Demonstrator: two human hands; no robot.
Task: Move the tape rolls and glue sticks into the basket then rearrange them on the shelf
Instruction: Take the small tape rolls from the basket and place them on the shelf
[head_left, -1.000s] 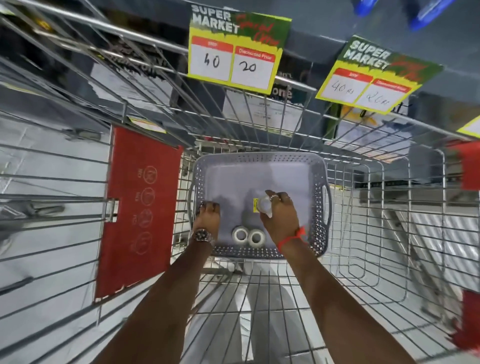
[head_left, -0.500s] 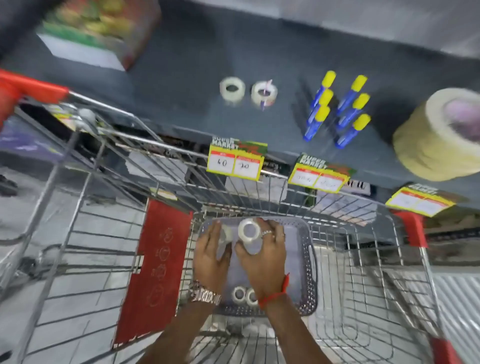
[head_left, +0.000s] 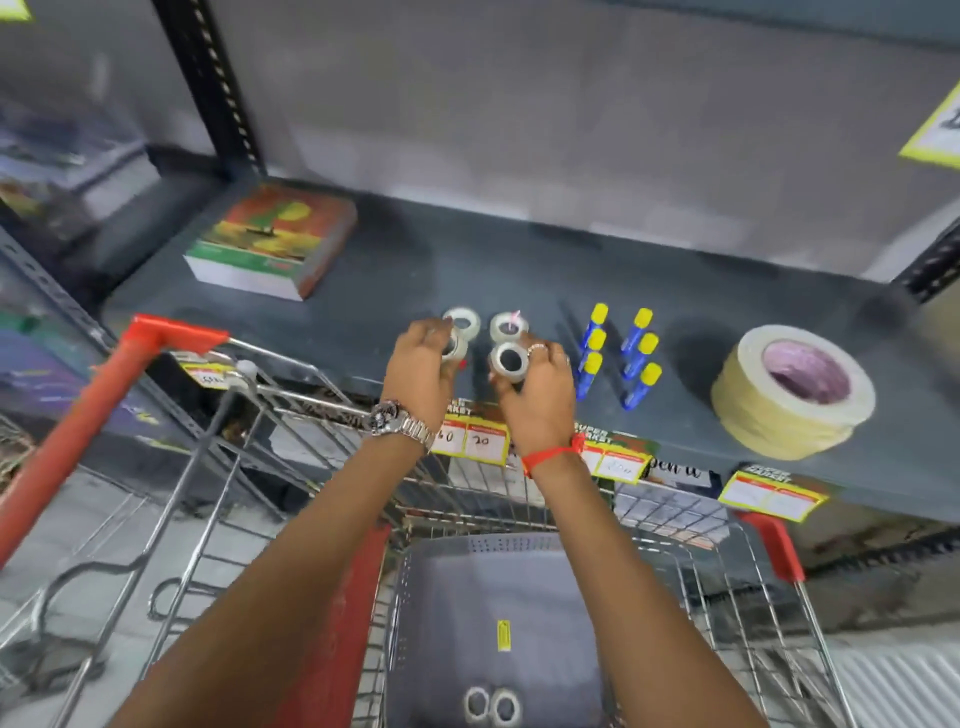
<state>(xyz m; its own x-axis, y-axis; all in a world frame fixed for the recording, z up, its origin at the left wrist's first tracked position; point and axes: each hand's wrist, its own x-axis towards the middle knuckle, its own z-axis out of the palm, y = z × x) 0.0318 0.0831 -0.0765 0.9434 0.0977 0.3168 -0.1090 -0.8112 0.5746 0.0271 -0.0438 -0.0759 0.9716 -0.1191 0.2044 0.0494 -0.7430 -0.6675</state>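
My left hand (head_left: 422, 364) grips a small clear tape roll (head_left: 456, 347) at the front of the dark shelf (head_left: 519, 260). My right hand (head_left: 540, 395) grips another small tape roll (head_left: 509, 361) beside it. Just behind them two small tape rolls lie on the shelf, one on the left (head_left: 462, 319) and one on the right (head_left: 509, 326). Several blue glue sticks with yellow caps (head_left: 618, 353) lie in two rows to the right. The grey basket (head_left: 441, 597) sits in the trolley below, with two tape rolls (head_left: 491, 705) at its near end.
A large cream tape roll (head_left: 792, 389) lies at the shelf's right. A book (head_left: 272, 241) lies at the back left. Price tags (head_left: 475, 439) hang on the shelf edge. The wire trolley with red handle (head_left: 78, 421) stands against the shelf.
Both hands rose out of the basket, each with a tape roll, and reached the shelf front. My view tilted up from the basket to the shelf.
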